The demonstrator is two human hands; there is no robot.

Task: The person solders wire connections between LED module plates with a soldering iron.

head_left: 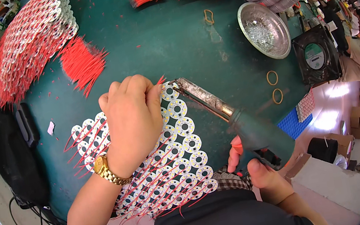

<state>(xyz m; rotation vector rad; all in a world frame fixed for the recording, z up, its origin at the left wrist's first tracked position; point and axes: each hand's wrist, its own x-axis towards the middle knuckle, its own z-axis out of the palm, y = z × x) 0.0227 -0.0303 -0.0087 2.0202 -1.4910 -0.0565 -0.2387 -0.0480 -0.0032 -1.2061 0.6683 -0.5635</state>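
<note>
Sheet of white ring-shaped boards (177, 109) lies on the green table (169, 43), directly before the person; red wires trail across many of its rings. Left hand (134, 103), with a gold watch (106, 170) at the wrist, is closed over the sheet, thumb and finger pinching red wire (161, 80) at the far right corner. Right hand (258, 173) grips a green soldering gun (258, 133), its metal tip at that same corner ring; contact cannot be confirmed. Loose wire pile (84, 64) lies beyond the left hand, beside a stack of wired boards (33, 46). Metal bowl (279, 33) containing scraps stands at far right, near a black fan (317, 57). Two rubber bands (272, 78) lie between bowl and gun.
</note>
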